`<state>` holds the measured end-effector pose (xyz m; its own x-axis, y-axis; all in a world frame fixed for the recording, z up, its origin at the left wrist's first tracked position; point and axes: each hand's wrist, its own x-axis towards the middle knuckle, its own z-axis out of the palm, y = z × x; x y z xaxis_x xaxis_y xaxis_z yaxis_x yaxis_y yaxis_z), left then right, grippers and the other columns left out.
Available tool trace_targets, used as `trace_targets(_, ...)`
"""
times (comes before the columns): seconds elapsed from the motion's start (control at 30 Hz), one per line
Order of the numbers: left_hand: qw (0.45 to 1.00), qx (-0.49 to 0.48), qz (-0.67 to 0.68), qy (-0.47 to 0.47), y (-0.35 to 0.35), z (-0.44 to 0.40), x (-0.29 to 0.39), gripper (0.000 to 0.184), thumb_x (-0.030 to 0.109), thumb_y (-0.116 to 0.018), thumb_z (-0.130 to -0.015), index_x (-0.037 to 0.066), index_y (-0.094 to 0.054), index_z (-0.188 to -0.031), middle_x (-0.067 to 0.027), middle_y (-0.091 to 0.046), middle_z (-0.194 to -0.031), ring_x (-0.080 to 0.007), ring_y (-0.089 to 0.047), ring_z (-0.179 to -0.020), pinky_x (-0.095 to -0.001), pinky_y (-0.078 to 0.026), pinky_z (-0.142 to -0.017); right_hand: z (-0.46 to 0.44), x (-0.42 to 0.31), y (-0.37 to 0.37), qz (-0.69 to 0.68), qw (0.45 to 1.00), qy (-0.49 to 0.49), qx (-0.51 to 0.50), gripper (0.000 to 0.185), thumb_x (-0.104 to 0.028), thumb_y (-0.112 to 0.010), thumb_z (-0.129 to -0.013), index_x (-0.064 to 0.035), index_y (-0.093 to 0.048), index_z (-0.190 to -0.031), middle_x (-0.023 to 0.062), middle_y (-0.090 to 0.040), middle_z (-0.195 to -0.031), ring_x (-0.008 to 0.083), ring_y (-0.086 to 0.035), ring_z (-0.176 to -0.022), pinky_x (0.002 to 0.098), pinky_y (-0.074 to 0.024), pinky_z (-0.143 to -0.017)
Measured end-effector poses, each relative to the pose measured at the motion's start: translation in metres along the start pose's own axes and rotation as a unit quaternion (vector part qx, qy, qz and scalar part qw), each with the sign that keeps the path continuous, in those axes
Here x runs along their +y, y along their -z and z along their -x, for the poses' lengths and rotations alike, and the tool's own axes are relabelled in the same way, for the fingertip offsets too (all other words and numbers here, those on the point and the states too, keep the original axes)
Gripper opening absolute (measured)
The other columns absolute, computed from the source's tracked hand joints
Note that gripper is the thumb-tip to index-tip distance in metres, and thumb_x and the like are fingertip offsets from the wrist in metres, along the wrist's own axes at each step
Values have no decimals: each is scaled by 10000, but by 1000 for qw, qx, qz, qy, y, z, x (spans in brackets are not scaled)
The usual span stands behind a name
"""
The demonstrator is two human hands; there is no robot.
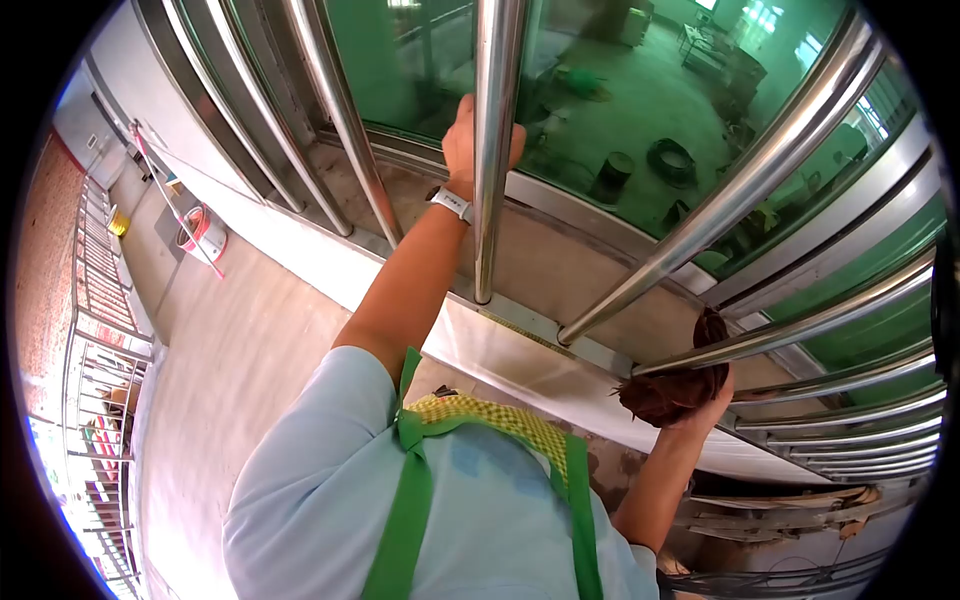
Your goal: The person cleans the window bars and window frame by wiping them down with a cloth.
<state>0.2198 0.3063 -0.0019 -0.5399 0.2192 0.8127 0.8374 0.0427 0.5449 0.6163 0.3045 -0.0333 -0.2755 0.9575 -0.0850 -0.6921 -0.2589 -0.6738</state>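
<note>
My left hand reaches through the metal bars to the green-tinted window. It looks closed, but an upright steel bar crosses in front of it and hides the fingers, so what it grips cannot be made out. A pale wristband is on that wrist. On the other side, my right hand is closed around a dark red cloth. The cloth is bunched against a lower bar, and part of it sticks up behind that bar toward the sill.
A dusty window sill runs behind the bars. A white and red bucket stands on the floor at left with a long pink pole beside it. Farther off are a yellow bucket and a railing. Cables hang at lower right.
</note>
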Motion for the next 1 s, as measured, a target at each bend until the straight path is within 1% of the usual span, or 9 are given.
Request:
trace_targets(0.17, 992, 90, 21, -86, -11, -9, -46, 220, -47, -576, -562, 38, -438, -710, -98, -441, -645, -235, -444, -539, -337, -391, -507, 10, -1, -22, 29, 999, 29, 20, 395, -203, -400, -886, 38, -472, -1190, 124, -516, -1205, 220, -473, -1121, 315, -326, -989)
trace_targets(0.2, 994, 98, 16, -54, -8, -8, -42, 201, -28, -591, -558, 35, -446, -682, -100, -444, -599, -243, -463, -529, -341, -391, -495, 13, -4, -27, 65, 996, 44, 47, 400, -170, -365, -889, 47, -453, -1214, 125, -504, -1226, 211, -464, -1142, 305, -309, -1008)
trace_targets(0.23, 991, 117, -16, -62, -4, -9, -40, 186, -4, -608, -563, 27, -459, -669, -109, -464, -593, -250, -483, -528, -352, -394, -492, 9, -4, -19, 87, 995, 53, 23, 429, -245, -446, -871, 46, -470, -1186, 129, -521, -1196, 208, -468, -1141, 294, -361, -965)
trace_targets(0.33, 982, 123, -121, -80, 9, -11, -28, 180, 43, -635, -593, 26, -502, -713, -129, -514, -661, -297, -524, -610, -386, -444, -580, 7, -3, -18, 54, 997, 53, 13, 404, -246, -484, -857, 42, -500, -1141, 125, -547, -1139, 208, -508, -1062, 284, -386, -931)
trace_targets(0.43, 988, 122, -92, 26, 16, -14, -12, 181, 67, -622, -613, 26, -524, -760, -158, -536, -747, -330, -528, -709, -416, -440, -667, 4, -2, -17, 17, 999, 33, 29, 368, -265, -518, -839, 11, -526, -1081, 120, -568, -1045, 219, -530, -975, 310, -422, -880)
trace_targets(0.53, 984, 152, -83, 26, 14, -20, -24, 151, 46, -562, -632, 25, -535, -779, -201, -534, -799, -382, -506, -784, -445, -422, -714, 11, -5, -18, 3, 999, 9, 48, 347, -258, -510, -844, -7, -528, -1082, 114, -570, -1039, 214, -533, -967, 312, -432, -862)
trace_targets(0.83, 956, 183, -71, 219, 10, -47, -69, 233, 36, -530, -667, -5, -522, -896, -187, -567, -820, -292, -581, -691, -362, -466, -654, 29, -3, 18, -79, 985, -149, -30, 255, -221, -517, -847, -31, -553, -1013, 72, -602, -893, 203, -582, -785, 319, -493, -672)
trace_targets(0.87, 950, 179, -85, 240, 12, -50, -66, 238, 37, -527, -680, -18, -515, -911, -185, -567, -809, -280, -583, -678, -357, -474, -636, 35, -4, 19, -60, 987, -140, 47, 249, -214, -531, -836, -23, -564, -993, 83, -608, -864, 211, -584, -750, 322, -495, -658)
trace_targets(1.0, 960, 234, 20, 154, 8, -50, -106, 180, 26, -534, -728, -10, -544, -904, -136, -594, -783, -213, -597, -698, -294, -477, -610, 51, -14, 27, -57, 984, -147, 79, 265, -219, -535, -830, -11, -571, -991, 101, -616, -853, 221, -586, -720, 333, -500, -649)
